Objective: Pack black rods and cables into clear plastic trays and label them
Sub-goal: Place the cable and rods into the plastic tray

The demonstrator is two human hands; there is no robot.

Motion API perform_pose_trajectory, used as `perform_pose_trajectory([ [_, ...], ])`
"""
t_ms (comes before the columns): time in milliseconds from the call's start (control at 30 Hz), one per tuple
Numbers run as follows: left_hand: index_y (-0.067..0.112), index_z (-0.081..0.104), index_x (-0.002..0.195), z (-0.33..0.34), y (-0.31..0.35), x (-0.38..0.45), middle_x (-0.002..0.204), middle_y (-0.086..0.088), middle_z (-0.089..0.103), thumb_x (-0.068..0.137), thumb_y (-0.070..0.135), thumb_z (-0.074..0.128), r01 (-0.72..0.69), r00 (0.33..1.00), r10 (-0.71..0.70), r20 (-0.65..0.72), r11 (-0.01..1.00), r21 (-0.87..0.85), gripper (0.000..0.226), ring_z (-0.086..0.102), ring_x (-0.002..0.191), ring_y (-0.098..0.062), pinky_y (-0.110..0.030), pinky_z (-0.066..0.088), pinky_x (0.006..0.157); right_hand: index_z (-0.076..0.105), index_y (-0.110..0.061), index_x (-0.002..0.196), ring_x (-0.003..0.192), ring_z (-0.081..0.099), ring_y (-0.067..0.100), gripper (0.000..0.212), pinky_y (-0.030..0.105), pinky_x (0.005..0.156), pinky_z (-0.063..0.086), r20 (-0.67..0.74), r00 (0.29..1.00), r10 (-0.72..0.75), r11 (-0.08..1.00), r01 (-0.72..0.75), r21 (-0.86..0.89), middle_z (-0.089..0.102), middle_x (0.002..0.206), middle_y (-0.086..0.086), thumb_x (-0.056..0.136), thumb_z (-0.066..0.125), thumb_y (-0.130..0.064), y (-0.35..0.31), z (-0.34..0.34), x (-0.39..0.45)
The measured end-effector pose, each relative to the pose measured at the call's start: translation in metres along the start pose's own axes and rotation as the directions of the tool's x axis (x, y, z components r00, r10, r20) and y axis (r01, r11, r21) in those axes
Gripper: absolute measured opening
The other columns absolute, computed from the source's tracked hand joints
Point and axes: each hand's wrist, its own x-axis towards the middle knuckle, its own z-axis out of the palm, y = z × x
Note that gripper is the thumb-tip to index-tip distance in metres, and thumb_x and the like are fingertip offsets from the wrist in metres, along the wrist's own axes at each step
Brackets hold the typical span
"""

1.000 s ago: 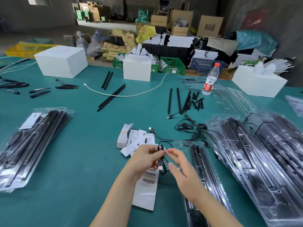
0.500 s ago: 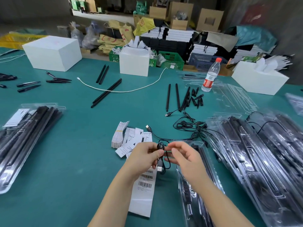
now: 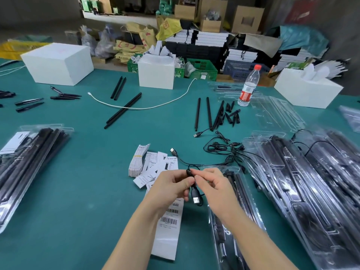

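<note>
My left hand and my right hand meet over the green table and both pinch a coiled black USB cable, whose plug hangs down between them. Under my right arm lies a clear plastic tray with black rods in it. A strip of barcode labels lies under my left wrist, and loose paper cards lie just beyond. More black cables are tangled past the tray. Loose black rods lie farther back.
Stacks of filled clear trays lie at the right and at the left. White boxes, a water bottle, a white cable and empty clear trays sit along the back.
My hands have come closer together on the cable and drawn its loops into a tighter bundle. The camera has moved forward slightly.
</note>
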Motion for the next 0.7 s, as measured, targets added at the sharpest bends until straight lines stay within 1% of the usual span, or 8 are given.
perform_pose_trajectory([
  [100,0.007,0.076,0.094,-0.003,0.001,-0.001,0.069,-0.009,0.061,0.095,0.004,0.063,0.011,1.0,-0.011,-0.019,1.0,-0.003,0.013,0.05,0.06,-0.019,-0.025,0.048,0.055,0.065,-0.049,0.101,0.1,0.05,0.005,0.031,0.006,0.078,0.038,0.056,0.998,-0.02,0.983,0.03,-0.184,0.049,0.108,-0.009,0.097,0.061,-0.018,0.002,-0.004,0.004],
  [200,0.009,0.075,0.087,-0.006,0.002,-0.001,0.065,-0.011,0.061,0.094,0.002,0.064,-0.008,1.0,0.01,-0.02,0.997,0.081,0.015,0.053,0.057,-0.019,-0.027,0.051,0.057,0.067,-0.047,0.105,0.119,0.045,-0.003,0.029,0.004,0.088,0.034,0.064,0.997,-0.045,0.965,0.06,-0.256,0.046,0.131,-0.025,0.1,0.056,-0.02,0.003,-0.013,0.01],
  [267,0.011,0.073,0.082,-0.006,0.002,0.001,0.063,-0.006,0.061,0.094,0.002,0.065,-0.036,0.999,0.042,-0.026,0.981,0.191,0.017,0.055,0.056,-0.018,-0.027,0.052,0.058,0.06,-0.041,0.123,0.127,0.041,-0.001,0.031,0.015,0.104,0.032,0.06,0.998,-0.03,0.935,0.05,-0.352,0.044,0.139,-0.021,0.102,0.051,-0.02,0.011,-0.017,0.016],
  [333,0.019,0.075,0.078,-0.005,0.002,0.003,0.061,0.0,0.062,0.093,0.003,0.065,-0.056,0.996,0.071,-0.054,0.969,0.242,0.024,0.056,0.054,-0.014,-0.023,0.052,0.055,0.051,-0.038,0.138,0.132,0.037,0.01,0.039,0.027,0.113,0.028,0.073,0.996,0.057,0.877,-0.015,-0.48,0.045,0.137,-0.008,0.102,0.049,-0.021,0.019,-0.018,0.021],
  [400,0.027,0.076,0.075,-0.005,0.002,0.006,0.06,0.003,0.065,0.093,0.003,0.064,-0.073,0.988,0.105,-0.117,0.966,0.247,0.032,0.056,0.05,-0.008,-0.019,0.049,0.051,0.056,-0.037,0.133,0.128,0.042,0.01,0.037,0.027,0.109,0.032,0.078,0.993,0.092,0.86,-0.04,-0.509,0.051,0.131,-0.006,0.102,0.05,-0.02,0.024,-0.017,0.023],
  [500,0.031,0.075,0.079,-0.007,-0.001,0.011,0.064,0.001,0.07,0.093,0.01,0.066,-0.085,0.961,0.156,-0.227,0.952,0.294,0.027,0.055,0.046,-0.012,-0.021,0.046,0.049,0.066,-0.034,0.125,0.115,0.055,-0.003,0.034,0.019,0.099,0.041,0.099,0.993,0.056,0.901,-0.008,-0.433,0.065,0.119,-0.02,0.101,0.051,-0.015,0.023,-0.015,0.023],
  [600,0.022,0.074,0.082,-0.005,-0.004,0.016,0.067,-0.004,0.07,0.093,0.01,0.067,-0.093,0.946,0.163,-0.28,0.965,0.247,0.018,0.058,0.052,-0.02,-0.033,0.052,0.053,0.068,-0.035,0.122,0.107,0.058,-0.013,0.034,0.004,0.089,0.04,0.149,0.987,0.065,0.925,-0.004,-0.381,0.068,0.112,-0.028,0.101,0.052,-0.015,0.02,-0.013,0.022],
  [700,0.009,0.072,0.092,0.001,-0.005,0.016,0.069,-0.008,0.07,0.094,0.003,0.064,-0.124,0.946,0.166,-0.278,0.979,0.163,0.011,0.059,0.056,-0.015,-0.028,0.053,0.053,0.069,-0.042,0.117,0.098,0.059,-0.018,0.034,-0.001,0.078,0.039,0.162,0.984,0.071,0.929,-0.006,-0.371,0.068,0.099,-0.037,0.099,0.055,-0.017,0.018,-0.013,0.02],
])
